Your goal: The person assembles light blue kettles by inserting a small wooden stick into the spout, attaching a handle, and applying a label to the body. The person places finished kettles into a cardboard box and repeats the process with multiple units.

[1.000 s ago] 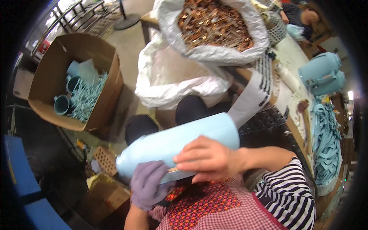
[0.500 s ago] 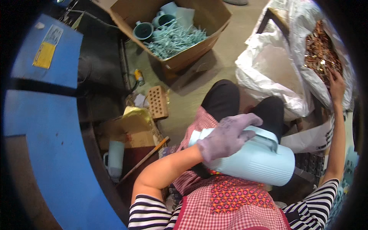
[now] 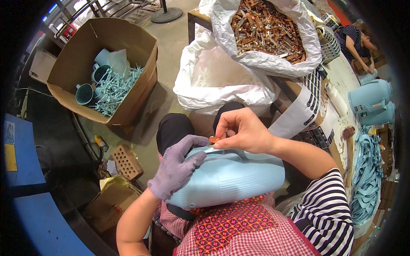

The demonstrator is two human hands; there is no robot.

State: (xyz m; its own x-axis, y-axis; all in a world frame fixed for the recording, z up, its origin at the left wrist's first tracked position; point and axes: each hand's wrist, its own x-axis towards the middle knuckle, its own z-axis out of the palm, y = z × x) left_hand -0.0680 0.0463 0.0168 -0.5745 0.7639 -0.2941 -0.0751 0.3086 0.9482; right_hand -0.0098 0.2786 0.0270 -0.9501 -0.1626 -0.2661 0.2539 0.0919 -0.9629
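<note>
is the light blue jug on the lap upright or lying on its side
On its side: the light blue jug lies lengthwise across the lap, left hand steadying one end, right hand pinching a small copper piece against it.

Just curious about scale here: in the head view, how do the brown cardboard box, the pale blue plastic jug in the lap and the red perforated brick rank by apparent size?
1. Brown cardboard box
2. Pale blue plastic jug, though it is nearer the camera, so this ranking is unsure
3. Red perforated brick, clearly smallest
</note>
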